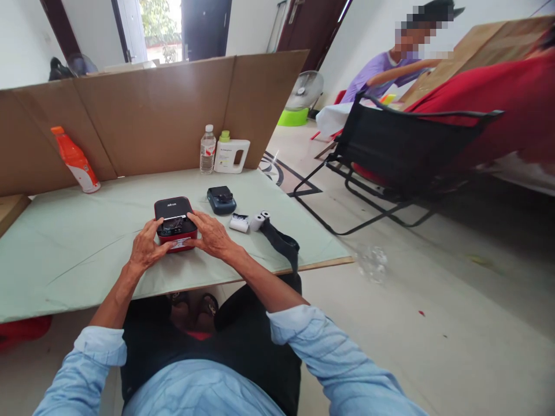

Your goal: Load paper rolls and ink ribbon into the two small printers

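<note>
A small red-and-black box stands near the front edge of the table. Its black top bears small white print, and a dark, shiny part shows in a hollow nearer me. From the left, my left hand grips it, thumb at the front and fingertips on the top. On the opposite side, my right hand holds it the same way. Behind and to the right lies a dark blue, compact device with something black on top. White paper rolls lie beside my right hand, with a black strap trailing over the edge.
A cardboard screen closes off the back of the pale green table. Before it stand a tilted orange bottle, a clear water bottle and a white jug. To the right are a black folding chair and other people.
</note>
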The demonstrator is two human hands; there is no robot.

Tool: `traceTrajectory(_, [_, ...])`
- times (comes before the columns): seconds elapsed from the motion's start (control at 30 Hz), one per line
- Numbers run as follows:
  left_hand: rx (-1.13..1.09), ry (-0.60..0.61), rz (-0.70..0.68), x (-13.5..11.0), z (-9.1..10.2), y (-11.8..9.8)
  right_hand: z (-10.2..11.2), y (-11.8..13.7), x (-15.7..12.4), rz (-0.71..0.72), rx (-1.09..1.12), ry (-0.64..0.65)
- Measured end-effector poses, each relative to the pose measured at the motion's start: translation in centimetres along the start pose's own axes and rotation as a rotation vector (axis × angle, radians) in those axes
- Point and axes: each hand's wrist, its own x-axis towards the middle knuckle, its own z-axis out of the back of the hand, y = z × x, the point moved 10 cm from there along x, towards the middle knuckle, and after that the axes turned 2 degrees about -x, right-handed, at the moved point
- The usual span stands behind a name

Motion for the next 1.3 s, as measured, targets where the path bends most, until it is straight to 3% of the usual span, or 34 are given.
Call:
traceTrajectory(0.23, [-0.008,0.021,0.024,-0.2,-0.3,0.1,-0.6,-0.1,-0.5,-0.054,0.098,0.025])
traceTrajectory(0.4, [0.015,0.014,0.015,-0.4,-0.6,0.2,-2.2,-1.4,-1.2,-0.159,0.239,0.051])
traceTrajectory(0.57, [0.028,-0.007,0.01,-0.4,-1.0,0.2,-3.3,-1.6,-1.6,-0.167,0.328,0.037])
traceTrajectory(0.97, [0.014,0.004,0.007,-0.6,-1.4,0.8,-2.0,-0.9,-1.6,-0.137,0.313,-0.06])
traceTrajectory(1.3, [-0.02,0.004,0.063,-0.9,-1.9,0.6,-2.8,-1.0,-2.3,-0.259,0.454,0.014])
